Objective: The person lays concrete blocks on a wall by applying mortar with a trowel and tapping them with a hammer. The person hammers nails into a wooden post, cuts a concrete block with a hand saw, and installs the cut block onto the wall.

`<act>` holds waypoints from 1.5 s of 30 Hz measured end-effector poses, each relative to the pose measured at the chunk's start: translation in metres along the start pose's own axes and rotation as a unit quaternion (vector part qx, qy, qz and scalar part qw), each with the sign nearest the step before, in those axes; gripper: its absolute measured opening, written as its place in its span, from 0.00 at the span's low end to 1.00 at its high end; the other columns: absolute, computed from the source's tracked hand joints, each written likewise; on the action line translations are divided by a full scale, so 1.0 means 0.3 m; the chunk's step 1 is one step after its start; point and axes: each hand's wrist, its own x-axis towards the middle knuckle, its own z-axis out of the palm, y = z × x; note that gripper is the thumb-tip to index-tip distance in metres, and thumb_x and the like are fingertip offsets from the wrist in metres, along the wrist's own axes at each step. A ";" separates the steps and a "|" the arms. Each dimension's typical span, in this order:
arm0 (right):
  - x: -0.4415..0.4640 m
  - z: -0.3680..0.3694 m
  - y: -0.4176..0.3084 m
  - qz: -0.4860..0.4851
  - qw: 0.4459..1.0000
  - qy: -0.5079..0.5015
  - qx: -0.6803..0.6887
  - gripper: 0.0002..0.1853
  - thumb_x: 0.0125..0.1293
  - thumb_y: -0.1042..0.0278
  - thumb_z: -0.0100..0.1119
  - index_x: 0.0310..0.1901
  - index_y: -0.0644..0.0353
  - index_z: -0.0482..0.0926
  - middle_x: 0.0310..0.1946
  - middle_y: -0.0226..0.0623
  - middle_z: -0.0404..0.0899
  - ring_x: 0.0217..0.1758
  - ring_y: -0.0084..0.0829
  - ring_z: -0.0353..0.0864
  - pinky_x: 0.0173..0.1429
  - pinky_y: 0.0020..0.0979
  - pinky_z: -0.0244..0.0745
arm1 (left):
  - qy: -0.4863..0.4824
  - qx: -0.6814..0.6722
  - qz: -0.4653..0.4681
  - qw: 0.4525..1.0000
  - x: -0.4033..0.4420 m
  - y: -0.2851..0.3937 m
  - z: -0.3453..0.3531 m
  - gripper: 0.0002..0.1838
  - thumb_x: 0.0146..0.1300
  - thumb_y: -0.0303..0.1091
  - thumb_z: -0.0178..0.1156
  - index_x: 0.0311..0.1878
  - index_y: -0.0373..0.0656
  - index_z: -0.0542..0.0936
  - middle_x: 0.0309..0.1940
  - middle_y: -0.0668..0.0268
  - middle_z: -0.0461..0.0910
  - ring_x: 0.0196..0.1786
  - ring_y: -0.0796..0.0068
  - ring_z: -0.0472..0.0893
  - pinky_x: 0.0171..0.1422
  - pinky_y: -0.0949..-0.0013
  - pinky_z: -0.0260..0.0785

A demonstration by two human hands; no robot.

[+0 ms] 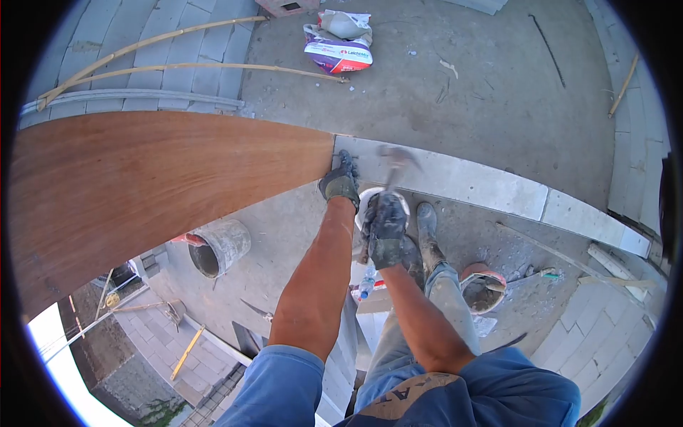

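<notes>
My left hand [341,181], in a dark grey glove, is closed at the end of a brown wooden board [178,153]. Its fingers pinch what looks like a thin nail [356,156] over the top of a pale block wall [441,174]. Gripped in my right hand [386,226], also gloved, is a hammer [398,158]. The hammer's head is smeared by motion above the wall, just right of my left fingers. Part of the handle is hidden by my glove. A whitish bucket [368,196] shows partly behind my right hand.
Beyond the wall, a printed bag [340,51] lies on the concrete floor. A mortar-stained bucket [231,242] lies tipped at lower left; a reddish bucket [484,288] stands right of my legs. Bamboo poles [156,35] lean at upper left. A plastic bottle [367,285] is below my hands.
</notes>
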 end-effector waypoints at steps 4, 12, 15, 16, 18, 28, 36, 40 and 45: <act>0.053 -0.026 0.117 0.095 0.809 -0.024 0.580 0.15 0.77 0.55 0.49 0.34 0.54 0.72 0.14 0.22 0.65 0.12 0.15 0.62 0.14 0.24 0.57 | -0.019 0.085 0.012 0.996 -0.005 0.007 -0.022 0.24 0.62 0.58 0.65 0.36 0.43 0.76 0.20 0.68 0.76 0.17 0.78 0.72 0.18 0.74 0.65; 0.050 -0.011 0.058 0.146 0.796 0.138 0.571 0.13 0.75 0.55 0.50 0.38 0.54 0.74 0.18 0.24 0.70 0.13 0.17 0.67 0.14 0.22 0.62 | -0.013 0.216 0.019 0.976 0.013 0.013 0.006 0.23 0.63 0.59 0.64 0.39 0.45 0.76 0.20 0.69 0.76 0.17 0.79 0.73 0.18 0.74 0.66; 0.014 -0.033 0.027 -0.064 0.997 0.028 0.034 0.10 0.74 0.55 0.52 0.40 0.52 0.76 0.18 0.23 0.71 0.16 0.17 0.70 0.18 0.21 0.68 | -0.008 0.024 0.003 1.000 0.021 0.002 0.003 0.25 0.63 0.57 0.65 0.47 0.44 0.75 0.25 0.70 0.79 0.19 0.81 0.74 0.18 0.76 0.66; 0.027 -0.024 0.077 -0.059 0.997 0.026 0.034 0.10 0.74 0.55 0.52 0.40 0.52 0.76 0.18 0.23 0.71 0.16 0.17 0.70 0.18 0.21 0.68 | -0.003 0.023 0.000 1.000 0.007 0.011 -0.004 0.25 0.63 0.57 0.65 0.47 0.44 0.75 0.25 0.70 0.79 0.19 0.81 0.74 0.18 0.76 0.66; 0.071 -0.049 0.170 0.021 0.938 0.020 0.344 0.10 0.74 0.57 0.53 0.40 0.53 0.75 0.20 0.23 0.72 0.16 0.17 0.69 0.17 0.22 0.67 | 0.008 0.024 0.003 1.000 -0.036 0.023 0.002 0.25 0.63 0.56 0.65 0.47 0.44 0.75 0.25 0.70 0.79 0.19 0.81 0.74 0.19 0.76 0.66; 0.123 -0.066 0.200 -0.417 0.864 0.030 -0.279 0.03 0.72 0.69 0.53 0.43 0.57 0.74 0.20 0.26 0.70 0.15 0.19 0.68 0.16 0.25 0.65 | -0.027 0.096 -0.010 0.995 -0.044 0.042 0.005 0.22 0.62 0.56 0.66 0.38 0.44 0.77 0.20 0.70 0.76 0.19 0.80 0.74 0.18 0.75 0.66; 0.084 -0.090 0.091 -0.040 0.997 -0.014 -0.059 0.14 0.75 0.60 0.52 0.32 0.58 0.74 0.19 0.23 0.70 0.19 0.17 0.68 0.23 0.25 0.66 | -0.011 -0.014 0.010 1.000 -0.060 0.029 0.020 0.34 0.70 0.65 0.46 0.38 0.36 0.77 0.22 0.65 0.78 0.23 0.75 0.78 0.26 0.71 0.70; 0.084 -0.036 0.143 -0.230 0.970 0.034 -0.073 0.09 0.73 0.66 0.54 0.34 0.60 0.74 0.22 0.23 0.70 0.19 0.17 0.68 0.22 0.25 0.65 | 0.014 0.060 0.045 0.997 -0.049 0.015 0.011 0.34 0.69 0.66 0.48 0.39 0.37 0.76 0.23 0.63 0.78 0.21 0.76 0.76 0.22 0.69 0.69; 0.031 0.030 0.078 -0.149 0.978 0.129 0.069 0.10 0.74 0.68 0.49 0.34 0.62 0.74 0.19 0.27 0.67 0.19 0.20 0.69 0.23 0.30 0.63 | 0.035 -0.016 0.003 0.999 -0.045 0.037 0.008 0.26 0.64 0.59 0.59 0.40 0.41 0.76 0.21 0.68 0.77 0.19 0.77 0.74 0.19 0.72 0.66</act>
